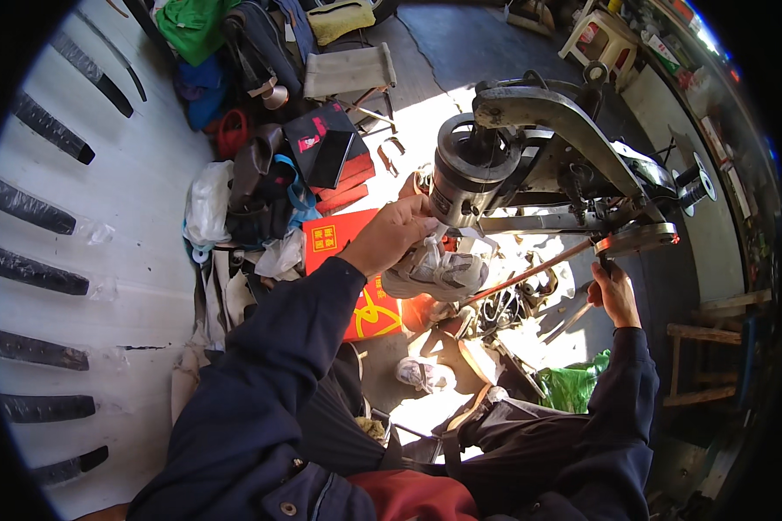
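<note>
Left grip (pixel 397 233) appears pinched on the shoe (pixel 443 276), presumably light, soft, best held by its sides; right grip (pixel 615 293) wraps the handle (pixel 603 260).

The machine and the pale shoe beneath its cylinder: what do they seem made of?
Machine: probably metal; its arm looks dark and worn, while its cylinder shows glossy highlights. Pale shoe: perhaps fabric or synthetic leather, since it creases softly; glare hides which.

Dark navy jacket sleeves (pixel 265 334) worn to the wrists just behind the fingers (pixel 411 208), round metal snap (pixel 288 509) set well behind the left ones, red cloth (pixel 417 495) seen between the sleeves, dark trousers (pixel 517 447) worn.
</note>
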`<move>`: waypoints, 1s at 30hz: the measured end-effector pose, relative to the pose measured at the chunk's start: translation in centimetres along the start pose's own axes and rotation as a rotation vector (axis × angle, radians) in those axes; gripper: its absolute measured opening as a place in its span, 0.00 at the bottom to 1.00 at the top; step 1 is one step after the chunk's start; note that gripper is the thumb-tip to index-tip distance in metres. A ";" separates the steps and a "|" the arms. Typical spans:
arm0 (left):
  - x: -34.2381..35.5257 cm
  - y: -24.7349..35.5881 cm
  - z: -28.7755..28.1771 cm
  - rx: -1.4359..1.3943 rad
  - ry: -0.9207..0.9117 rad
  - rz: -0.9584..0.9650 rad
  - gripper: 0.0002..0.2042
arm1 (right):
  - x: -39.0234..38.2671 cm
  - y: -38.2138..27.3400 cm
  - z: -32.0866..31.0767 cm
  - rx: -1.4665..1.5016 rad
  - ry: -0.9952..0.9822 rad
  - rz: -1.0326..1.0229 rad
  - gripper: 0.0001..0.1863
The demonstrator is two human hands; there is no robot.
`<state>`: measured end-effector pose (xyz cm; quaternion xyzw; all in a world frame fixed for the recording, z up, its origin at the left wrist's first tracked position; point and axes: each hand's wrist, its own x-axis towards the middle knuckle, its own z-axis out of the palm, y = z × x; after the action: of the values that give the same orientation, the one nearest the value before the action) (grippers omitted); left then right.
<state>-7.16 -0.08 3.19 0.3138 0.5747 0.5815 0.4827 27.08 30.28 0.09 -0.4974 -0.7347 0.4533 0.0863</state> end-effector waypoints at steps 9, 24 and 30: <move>-0.3 1.2 0.4 -0.003 -0.011 -0.002 0.10 | 0.2 -2.5 -7.8 0.188 0.513 -0.283 0.13; 0.1 0.5 0.8 -0.089 -0.014 0.065 0.09 | -2.4 -4.4 -2.9 0.127 0.138 -0.299 0.18; 0.6 -0.1 0.2 -0.099 -0.039 0.043 0.13 | 1.9 -0.3 -8.1 0.167 0.560 -0.214 0.15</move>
<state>-7.19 0.49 3.01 0.3133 0.5289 0.6131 0.4962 30.65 36.43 4.33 -0.5139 -0.6906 0.3458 0.3733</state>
